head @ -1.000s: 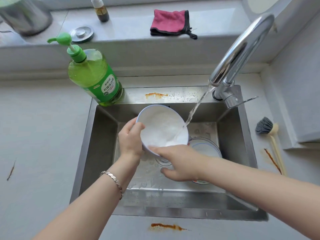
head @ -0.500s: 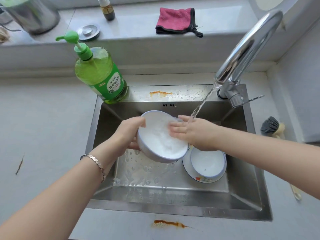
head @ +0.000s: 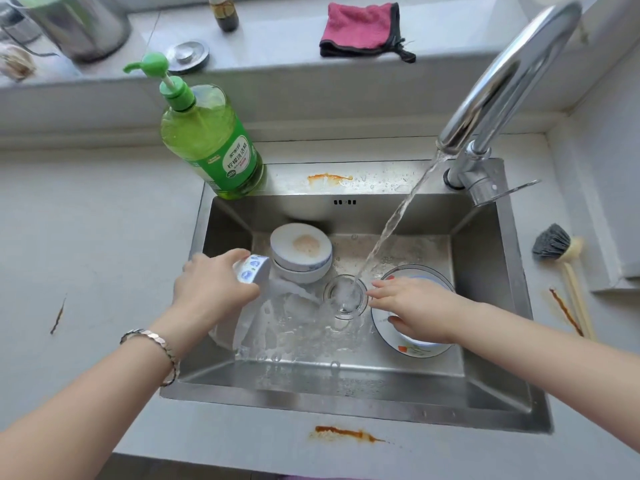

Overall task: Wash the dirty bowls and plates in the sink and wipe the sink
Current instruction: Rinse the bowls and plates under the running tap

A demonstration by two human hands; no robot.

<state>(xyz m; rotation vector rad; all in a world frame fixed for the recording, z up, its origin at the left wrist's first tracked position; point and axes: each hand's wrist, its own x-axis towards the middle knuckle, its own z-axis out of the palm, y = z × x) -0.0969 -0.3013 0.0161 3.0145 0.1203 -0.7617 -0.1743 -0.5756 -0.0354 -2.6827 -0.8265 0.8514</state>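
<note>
So, the fingers [head: 239, 256] of the left hand [head: 214, 289] curl round a tipped bowl [head: 254, 270] just left of the drain [head: 345, 296], spilling its water toward it. The fingers [head: 384, 289] of the right hand [head: 415, 306] lie straight and hold nothing, just right of the drain above a plate [head: 415, 353]. Water from the tap [head: 502, 81] lands on the drain. Behind the drain, stacked bowls [head: 301, 254] carry pinkish residue, so washing looks partway done. Orange stains on the sink [head: 381, 178] rim and on the surface [head: 104, 237] suggest wiping is not yet begun.
</note>
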